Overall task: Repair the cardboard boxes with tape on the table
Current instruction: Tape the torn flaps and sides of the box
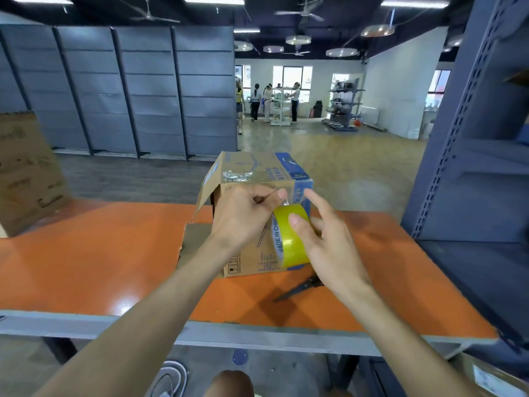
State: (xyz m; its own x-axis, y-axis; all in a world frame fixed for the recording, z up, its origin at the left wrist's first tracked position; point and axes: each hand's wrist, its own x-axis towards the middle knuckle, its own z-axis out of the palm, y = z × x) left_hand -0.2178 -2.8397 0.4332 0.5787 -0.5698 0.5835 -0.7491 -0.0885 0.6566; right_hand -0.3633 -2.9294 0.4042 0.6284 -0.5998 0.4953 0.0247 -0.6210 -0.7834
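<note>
A brown cardboard box (252, 173) with blue print stands on the orange table (94, 253), its left flaps hanging open and crinkled clear tape across its top. In front of the box my right hand (323, 242) holds a roll of yellow tape (292, 239), thumb on the roll's face and forefinger stretched toward the box's blue corner. My left hand (243, 219) pinches the loose end of the tape just above the roll, against the box's upper front edge.
Black scissors (300, 287) lie on the table right under my right wrist. A second large cardboard box (25, 173) stands at the table's far left. A grey metal shelf rack (469, 167) rises at the right. People stand far off across the room.
</note>
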